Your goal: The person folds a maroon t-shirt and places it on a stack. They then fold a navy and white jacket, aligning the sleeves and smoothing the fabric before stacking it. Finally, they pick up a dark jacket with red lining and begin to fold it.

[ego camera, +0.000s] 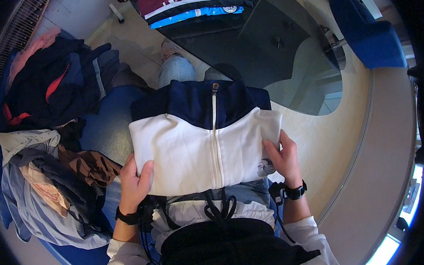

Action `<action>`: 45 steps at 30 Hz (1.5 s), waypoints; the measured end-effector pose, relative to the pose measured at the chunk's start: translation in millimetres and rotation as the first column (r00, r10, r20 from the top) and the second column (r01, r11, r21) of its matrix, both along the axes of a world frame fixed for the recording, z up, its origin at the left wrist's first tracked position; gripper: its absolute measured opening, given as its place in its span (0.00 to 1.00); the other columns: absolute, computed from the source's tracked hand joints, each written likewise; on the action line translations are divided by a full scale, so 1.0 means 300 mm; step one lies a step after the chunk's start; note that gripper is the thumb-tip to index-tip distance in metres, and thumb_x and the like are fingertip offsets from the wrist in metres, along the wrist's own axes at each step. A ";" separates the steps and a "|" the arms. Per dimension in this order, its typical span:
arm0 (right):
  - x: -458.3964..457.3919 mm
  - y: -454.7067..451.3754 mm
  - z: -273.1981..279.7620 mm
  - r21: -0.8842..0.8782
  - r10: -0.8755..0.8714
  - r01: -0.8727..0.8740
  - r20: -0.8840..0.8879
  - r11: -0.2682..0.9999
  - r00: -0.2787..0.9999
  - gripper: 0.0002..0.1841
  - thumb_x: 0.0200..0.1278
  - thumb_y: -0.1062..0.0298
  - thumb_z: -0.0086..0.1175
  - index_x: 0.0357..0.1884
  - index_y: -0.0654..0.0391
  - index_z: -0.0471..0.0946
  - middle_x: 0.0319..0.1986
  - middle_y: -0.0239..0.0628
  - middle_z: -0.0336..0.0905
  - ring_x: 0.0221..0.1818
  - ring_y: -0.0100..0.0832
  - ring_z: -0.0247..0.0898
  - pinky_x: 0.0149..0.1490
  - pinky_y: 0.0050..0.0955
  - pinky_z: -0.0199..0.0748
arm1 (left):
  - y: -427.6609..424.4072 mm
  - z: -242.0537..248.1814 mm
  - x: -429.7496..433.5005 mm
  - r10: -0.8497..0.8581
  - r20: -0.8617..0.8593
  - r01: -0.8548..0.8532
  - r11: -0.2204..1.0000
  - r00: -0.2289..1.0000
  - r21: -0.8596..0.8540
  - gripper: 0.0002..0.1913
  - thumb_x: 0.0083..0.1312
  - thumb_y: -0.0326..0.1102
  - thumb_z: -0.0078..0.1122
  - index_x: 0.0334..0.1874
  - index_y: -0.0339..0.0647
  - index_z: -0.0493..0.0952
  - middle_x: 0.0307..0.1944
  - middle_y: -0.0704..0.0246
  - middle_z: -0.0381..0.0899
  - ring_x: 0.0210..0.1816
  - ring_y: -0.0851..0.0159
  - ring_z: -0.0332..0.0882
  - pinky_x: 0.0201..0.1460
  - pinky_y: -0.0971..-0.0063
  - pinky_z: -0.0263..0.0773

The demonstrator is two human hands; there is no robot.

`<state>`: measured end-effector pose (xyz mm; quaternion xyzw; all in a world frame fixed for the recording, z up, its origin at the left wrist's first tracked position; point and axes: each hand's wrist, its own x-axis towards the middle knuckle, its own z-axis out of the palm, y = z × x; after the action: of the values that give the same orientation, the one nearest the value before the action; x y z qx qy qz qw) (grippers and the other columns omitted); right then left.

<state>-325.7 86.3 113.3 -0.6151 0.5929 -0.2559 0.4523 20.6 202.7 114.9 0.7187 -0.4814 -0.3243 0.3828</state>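
A folded white jacket [180, 152] with a navy yoke and collar lies over my lap, its front facing up. Its pale zipper [216, 143] runs down the middle and is closed up to the collar. My left hand [136, 181] grips the jacket's left edge, thumb on top. On the opposite edge, my right hand [282, 155] holds the cloth the same way, beside a small dark printed motif [265, 167]. The fingers under the fabric are hidden on both sides.
To my left, a blue seat [105, 120] bears a heap of dark clothes [48, 80] and a pile of grey, brown and peach garments [48, 190]. Ahead is a dark glass table [250, 46] with folded clothes [196, 2]. A blue chair [370, 35] stands far right.
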 end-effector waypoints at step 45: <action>0.044 -0.068 -0.136 0.309 -0.293 0.186 0.348 0.933 0.890 0.24 0.65 0.68 0.60 0.60 0.64 0.67 0.48 0.40 0.79 0.47 0.29 0.77 0.52 0.27 0.76 | -0.179 -0.114 0.087 0.243 -0.612 -0.066 0.952 0.753 0.298 0.38 0.62 0.37 0.67 0.70 0.30 0.58 0.59 0.57 0.73 0.57 0.64 0.74 0.59 0.73 0.69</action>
<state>-312.5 65.9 72.6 -0.4066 0.5922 -0.3447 0.6043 46.7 149.0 80.8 0.6454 -0.2135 -0.5767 0.4531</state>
